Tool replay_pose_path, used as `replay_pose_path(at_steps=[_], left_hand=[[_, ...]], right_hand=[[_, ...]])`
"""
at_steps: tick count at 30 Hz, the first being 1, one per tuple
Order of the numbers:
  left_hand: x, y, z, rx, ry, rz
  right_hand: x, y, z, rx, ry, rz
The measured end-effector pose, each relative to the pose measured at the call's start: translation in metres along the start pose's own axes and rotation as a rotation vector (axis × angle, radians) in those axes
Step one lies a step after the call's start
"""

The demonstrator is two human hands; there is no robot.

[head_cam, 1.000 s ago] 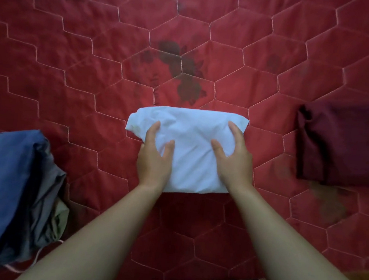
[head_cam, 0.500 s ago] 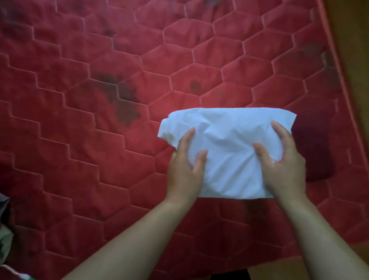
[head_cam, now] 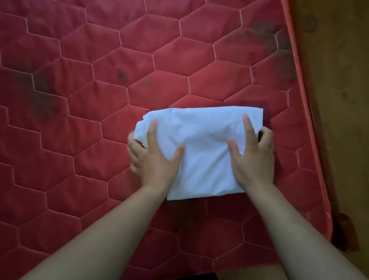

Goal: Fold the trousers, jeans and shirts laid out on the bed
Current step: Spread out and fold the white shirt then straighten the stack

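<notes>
A folded white shirt (head_cam: pixel 201 146) lies near the right edge of the red quilted mattress (head_cam: pixel 115 83). My left hand (head_cam: pixel 152 159) grips its left end, thumb on top and fingers curled around the edge. My right hand (head_cam: pixel 253 160) holds its right end the same way. The shirt sits over a folded dark maroon garment (head_cam: pixel 267 118), of which only a sliver shows at the shirt's upper right corner and between my right fingers.
The mattress's right edge (head_cam: pixel 308 137) runs diagonally just right of the shirt, with brown wooden floor (head_cam: pixel 361 92) beyond it. The bed's near edge (head_cam: pixel 208 274) is below my forearms. A dark stain (head_cam: pixel 43 83) marks the mattress at left.
Both hands carried the white shirt rightward from mid-bed onto the maroon garment by the right edge. The view swung right, so the blue and grey pile at left is out of sight.
</notes>
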State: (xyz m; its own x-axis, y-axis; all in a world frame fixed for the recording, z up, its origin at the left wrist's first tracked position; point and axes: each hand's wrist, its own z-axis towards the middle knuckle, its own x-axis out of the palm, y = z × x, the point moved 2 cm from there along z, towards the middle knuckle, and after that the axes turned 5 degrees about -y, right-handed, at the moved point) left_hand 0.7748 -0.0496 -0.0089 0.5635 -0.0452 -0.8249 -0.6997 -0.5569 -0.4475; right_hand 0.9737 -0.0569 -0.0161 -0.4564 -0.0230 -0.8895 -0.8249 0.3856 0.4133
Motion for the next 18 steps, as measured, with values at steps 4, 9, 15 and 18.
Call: replay_pose_path(at_steps=[4,9,15,18], left_hand=[[0.006,-0.005,0.008,-0.083,-0.076,-0.144],[0.023,-0.012,0.002,-0.152,-0.066,-0.189],[0.031,-0.018,-0.006,-0.167,-0.048,-0.188],[0.034,-0.019,-0.004,-0.163,-0.061,-0.116]], right_hand=[[0.006,0.001,0.007,0.084,-0.071,-0.014],[0.014,0.000,0.019,0.152,-0.023,0.137],[0.017,0.000,0.022,0.118,0.024,0.285],[0.019,-0.003,0.022,0.136,0.019,0.262]])
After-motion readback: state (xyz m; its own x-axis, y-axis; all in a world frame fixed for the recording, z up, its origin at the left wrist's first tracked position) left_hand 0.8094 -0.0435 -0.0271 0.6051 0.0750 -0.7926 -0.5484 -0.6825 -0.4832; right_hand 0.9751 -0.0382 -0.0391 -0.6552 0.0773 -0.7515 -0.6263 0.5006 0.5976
